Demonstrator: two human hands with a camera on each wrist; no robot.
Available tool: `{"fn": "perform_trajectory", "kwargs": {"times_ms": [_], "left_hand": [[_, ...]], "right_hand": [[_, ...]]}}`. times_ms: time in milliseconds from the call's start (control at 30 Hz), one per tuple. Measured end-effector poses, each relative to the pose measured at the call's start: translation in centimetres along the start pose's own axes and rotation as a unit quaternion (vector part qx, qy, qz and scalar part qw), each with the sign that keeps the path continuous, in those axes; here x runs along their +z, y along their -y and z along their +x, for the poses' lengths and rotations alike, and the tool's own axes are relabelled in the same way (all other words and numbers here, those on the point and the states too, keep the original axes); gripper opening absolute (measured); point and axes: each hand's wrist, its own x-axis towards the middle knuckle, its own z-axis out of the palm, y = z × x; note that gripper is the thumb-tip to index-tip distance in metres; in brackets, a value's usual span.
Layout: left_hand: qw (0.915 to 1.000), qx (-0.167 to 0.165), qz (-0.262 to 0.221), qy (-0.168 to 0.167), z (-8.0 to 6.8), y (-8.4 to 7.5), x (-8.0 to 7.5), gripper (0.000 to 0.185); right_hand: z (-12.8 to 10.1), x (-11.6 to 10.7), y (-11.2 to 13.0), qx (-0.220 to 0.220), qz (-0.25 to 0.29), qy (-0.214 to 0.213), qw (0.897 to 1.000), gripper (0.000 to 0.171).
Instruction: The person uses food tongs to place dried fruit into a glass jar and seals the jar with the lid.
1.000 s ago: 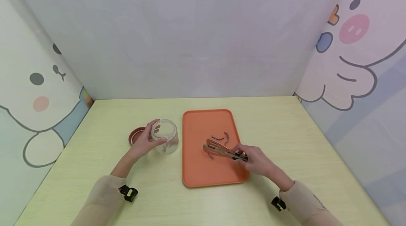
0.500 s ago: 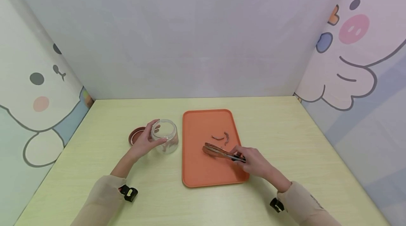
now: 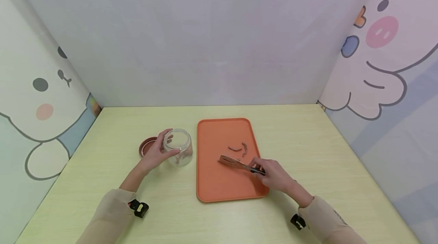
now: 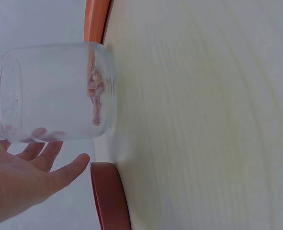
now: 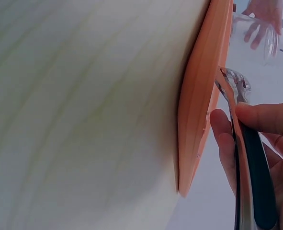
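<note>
My left hand (image 3: 155, 155) curls around a clear glass jar (image 3: 178, 146) standing on the table left of the orange tray (image 3: 213, 187). The jar (image 4: 55, 91) holds a few reddish-brown strips at its bottom. My right hand (image 3: 273, 175) grips metal tongs (image 3: 239, 164) with a dark handle (image 5: 256, 177), their slotted tips squeezed together low over the middle of the tray. Two small curved reddish strips (image 3: 239, 148) lie on the tray just beyond the tong tips. Whether a strip is between the tips is not clear.
A brown-red jar lid (image 3: 146, 146) lies flat on the table behind my left hand, also seen as the lid (image 4: 110, 196). Cartoon-printed walls enclose the pale yellow-green table (image 3: 308, 141) on three sides.
The tongs' tips, spread apart a second ago, have closed together and dropped a little toward the tray. The left hand and jar have stayed put.
</note>
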Motion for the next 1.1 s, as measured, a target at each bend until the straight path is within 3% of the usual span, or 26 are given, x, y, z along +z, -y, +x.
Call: {"fn": "perform_trajectory", "kwargs": {"times_ms": [533,1100], "left_hand": [[1.0,0.002,-0.006,0.001,0.1,0.1,-0.1,0.074],[1.0,-0.001,0.004,0.001,0.0,-0.1,0.0,0.073]], "right_hand": [[0.2,-0.4,-0.3,-0.008,0.009,-0.034,0.999,0.029],[2.4,-3.5,0.6,-0.034,0.025,-0.081,0.996,0.022]]}}
